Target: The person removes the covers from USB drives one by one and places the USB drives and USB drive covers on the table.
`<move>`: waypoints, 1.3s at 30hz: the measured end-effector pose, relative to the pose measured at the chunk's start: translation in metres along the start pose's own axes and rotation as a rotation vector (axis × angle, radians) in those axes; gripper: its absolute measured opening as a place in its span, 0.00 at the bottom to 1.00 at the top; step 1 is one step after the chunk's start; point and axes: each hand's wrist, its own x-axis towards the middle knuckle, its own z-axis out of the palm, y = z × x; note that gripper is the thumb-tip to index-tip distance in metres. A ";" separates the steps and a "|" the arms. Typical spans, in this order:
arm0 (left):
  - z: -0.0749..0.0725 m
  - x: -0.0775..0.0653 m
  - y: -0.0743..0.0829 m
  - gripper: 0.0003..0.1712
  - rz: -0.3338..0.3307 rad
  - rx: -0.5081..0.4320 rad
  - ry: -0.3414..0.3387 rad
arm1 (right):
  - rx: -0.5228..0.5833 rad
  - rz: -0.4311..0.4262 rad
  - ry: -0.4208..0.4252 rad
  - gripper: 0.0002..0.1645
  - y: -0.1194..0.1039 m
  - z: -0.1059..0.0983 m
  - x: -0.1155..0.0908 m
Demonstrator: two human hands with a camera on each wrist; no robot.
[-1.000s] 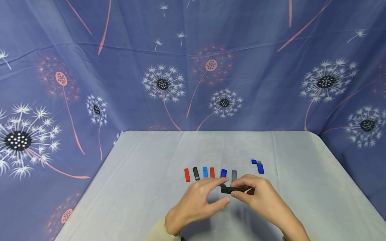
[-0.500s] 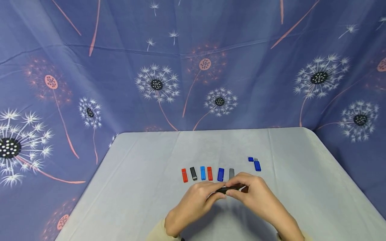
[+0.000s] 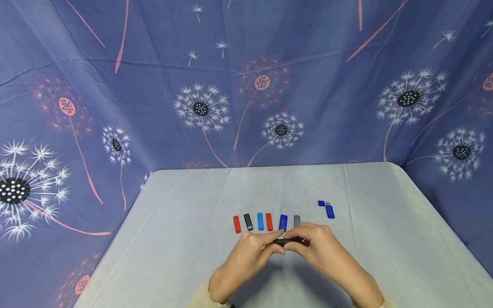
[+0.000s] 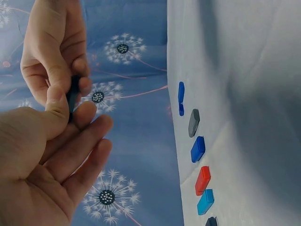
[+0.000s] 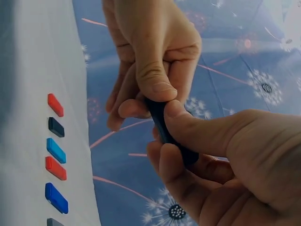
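A black USB flash drive (image 3: 284, 242) is held above the near part of the table, between both hands. My left hand (image 3: 243, 262) pinches its left end between thumb and index finger; in the left wrist view the other fingers extend loosely. At its other end, my right hand (image 3: 327, 254) grips the drive with thumb and fingers. The right wrist view shows the drive's dark body (image 5: 162, 125) running between the two thumbs, its ends covered by fingers. Just beyond the hands lie a dark blue flash drive (image 3: 283, 221) and a grey one (image 3: 296, 220), partly hidden.
Leftward along the same row are a red drive (image 3: 269, 222), a light blue one (image 3: 260, 221), a black one (image 3: 248, 222) and another red one (image 3: 236, 224). Farther right, an uncapped blue drive (image 3: 330, 211) lies beside its cap (image 3: 321, 203). A patterned curtain (image 3: 246, 85) surrounds the pale table (image 3: 192, 201).
My left thumb and index finger, apart and beside the black flash drive a second ago, have closed on its left end. The right hand has shifted slightly left with it.
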 end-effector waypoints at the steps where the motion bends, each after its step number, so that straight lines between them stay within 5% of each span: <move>1: -0.001 0.000 0.000 0.23 -0.005 -0.005 -0.003 | -0.012 -0.021 0.001 0.07 0.000 0.002 0.001; 9: -0.004 -0.002 -0.002 0.12 0.003 -0.027 -0.038 | -0.033 -0.058 -0.101 0.05 -0.001 0.007 0.004; 15: -0.013 -0.001 -0.006 0.11 0.072 -0.010 -0.071 | 0.016 -0.083 -0.090 0.04 -0.001 0.006 0.003; 32: -0.015 -0.010 -0.009 0.10 0.105 -0.110 -0.078 | 0.072 -0.117 -0.104 0.05 -0.002 0.003 -0.003; 39: -0.021 -0.011 -0.009 0.12 0.130 -0.167 -0.109 | 0.109 -0.211 -0.082 0.07 -0.002 0.001 -0.003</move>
